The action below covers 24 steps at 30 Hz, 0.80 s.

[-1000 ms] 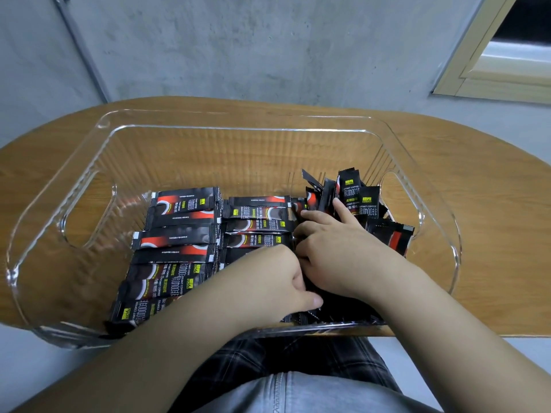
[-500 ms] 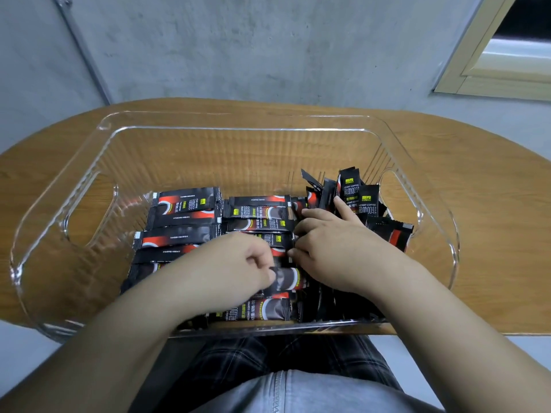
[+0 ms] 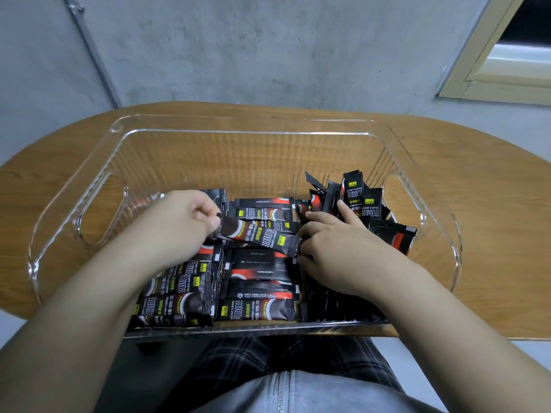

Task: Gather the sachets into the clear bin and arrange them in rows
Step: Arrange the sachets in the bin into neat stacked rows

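Since half a second ago the left hand [image 3: 182, 225] has moved up and away from the near wall of the clear bin [image 3: 89, 186], carrying one instant-coffee sachet [image 3: 259, 236] with it. Its fingers [image 3: 205, 210] are curled, pinching the sachet's left end between thumb and forefinger; the sachet lies slanted across the middle row, its right end reaching the right hand [image 3: 343, 248]. That hand has barely shifted — it rests inside the bin with fingers lightly bent and spread, fingertips against the loose upright sachets [image 3: 354, 195] at the bin's right end, and whether it actually grips any of them cannot be told.

Flat sachets fill the bin's near half in two rows: a left row [image 3: 176, 293] partly hidden under the left forearm, and a middle row [image 3: 259, 278] stacked from the near wall toward the centre. The upright black-and-red sachets lean in a loose bunch near the right handle cutout [image 3: 402, 204]. The bin's far half shows bare plastic with the wood grain visible through it.

The bin stands on a rounded wooden desk [image 3: 477, 204], its near wall at the desk's front edge. Behind is a grey concrete wall [image 3: 268, 49] with a thin pipe [image 3: 92, 52] on the left and a pale window frame [image 3: 492, 73] at upper right.
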{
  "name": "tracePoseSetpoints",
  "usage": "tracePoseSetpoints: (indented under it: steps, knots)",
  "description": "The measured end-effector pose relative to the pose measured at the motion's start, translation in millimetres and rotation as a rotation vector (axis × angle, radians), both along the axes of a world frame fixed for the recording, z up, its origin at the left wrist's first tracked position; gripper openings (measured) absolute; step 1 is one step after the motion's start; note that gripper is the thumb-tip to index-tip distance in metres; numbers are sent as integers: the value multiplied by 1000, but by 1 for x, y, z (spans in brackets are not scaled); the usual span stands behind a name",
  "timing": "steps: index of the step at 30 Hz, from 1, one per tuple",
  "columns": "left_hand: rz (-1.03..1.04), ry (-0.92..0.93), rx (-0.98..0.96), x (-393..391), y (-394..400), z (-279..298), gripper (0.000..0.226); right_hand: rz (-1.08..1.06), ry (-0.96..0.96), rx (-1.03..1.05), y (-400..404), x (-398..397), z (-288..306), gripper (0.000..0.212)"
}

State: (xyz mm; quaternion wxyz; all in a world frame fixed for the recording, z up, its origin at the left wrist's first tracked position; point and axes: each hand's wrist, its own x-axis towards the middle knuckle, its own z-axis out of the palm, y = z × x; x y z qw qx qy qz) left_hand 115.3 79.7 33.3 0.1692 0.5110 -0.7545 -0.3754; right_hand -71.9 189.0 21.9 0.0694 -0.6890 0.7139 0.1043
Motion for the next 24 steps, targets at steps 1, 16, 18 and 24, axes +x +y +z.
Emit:
tracePoseSetpoints:
  steps: [1,16,18,24]
  knots:
    - [0,-2,-4,-4,1,-2,13,2,1,-1,0,0,0,39]
    - [95,-47,-32,-29,0,-6,14,3,-6,-6,1,1,1,39]
    - [109,-8,-42,-27,0,-2,16,3,-9,-10,1,0,0,39]
    - [111,18,30,-9,-1,3,22,11,-8,-22,1,0,-2,39]
